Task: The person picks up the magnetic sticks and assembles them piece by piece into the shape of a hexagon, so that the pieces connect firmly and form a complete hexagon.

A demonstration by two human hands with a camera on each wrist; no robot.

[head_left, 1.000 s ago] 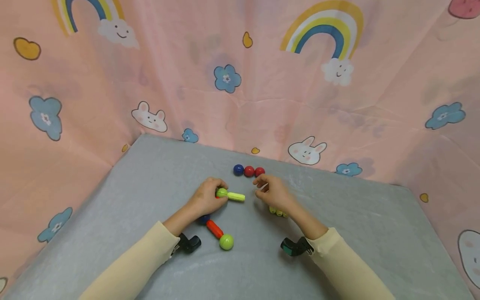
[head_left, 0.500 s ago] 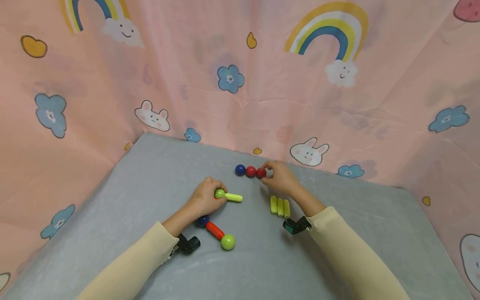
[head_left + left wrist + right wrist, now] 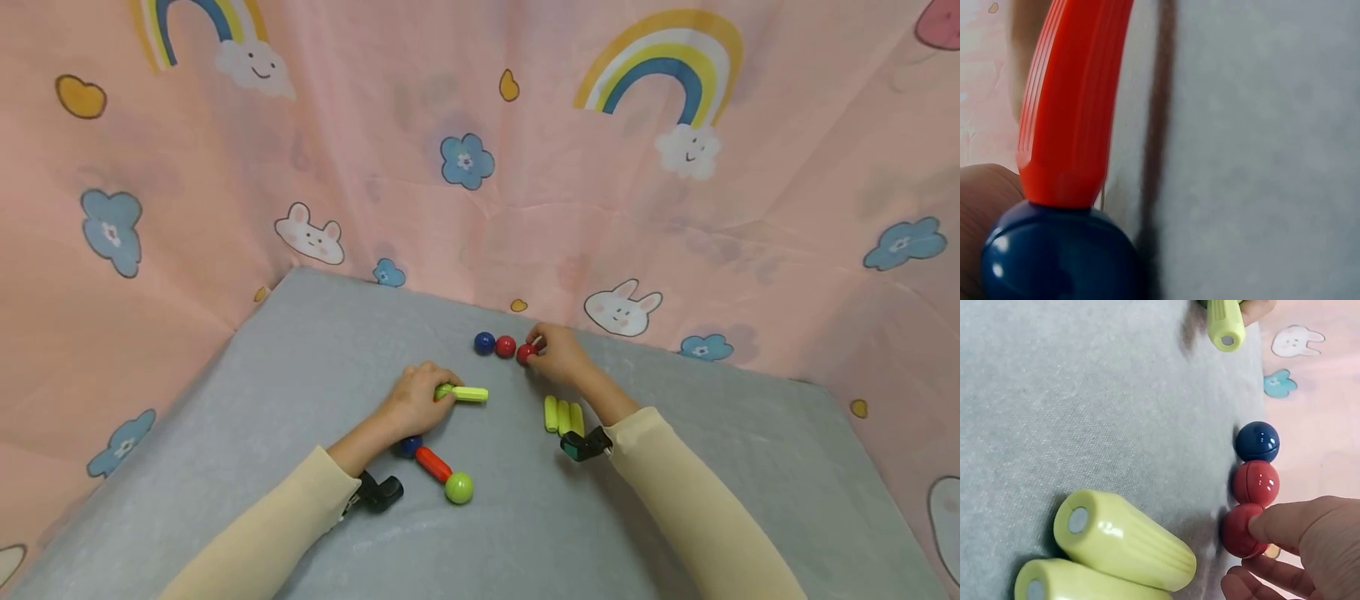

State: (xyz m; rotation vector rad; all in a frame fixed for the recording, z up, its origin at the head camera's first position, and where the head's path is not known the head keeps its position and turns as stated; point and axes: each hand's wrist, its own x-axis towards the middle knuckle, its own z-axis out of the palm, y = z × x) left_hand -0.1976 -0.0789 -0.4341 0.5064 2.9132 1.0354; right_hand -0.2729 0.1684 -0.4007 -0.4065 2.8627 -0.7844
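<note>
From the remote station, I observed a pink printed backdrop (image 3: 525, 208) behind the grey bench (image 3: 337, 333). I had the left hand (image 3: 420, 397) clamped on a rod-and-ball piece (image 3: 472, 394) near mid-bench, its yellow-green end projecting rightward, and the right hand (image 3: 562, 354) pinching the end red ball (image 3: 525, 356) of a row near the far edge. Nearer me lay a red rod (image 3: 432, 465) between a blue ball (image 3: 411, 448) and a green ball (image 3: 459, 488), plus three yellow-green rods (image 3: 564, 416) set side by side.
</note>
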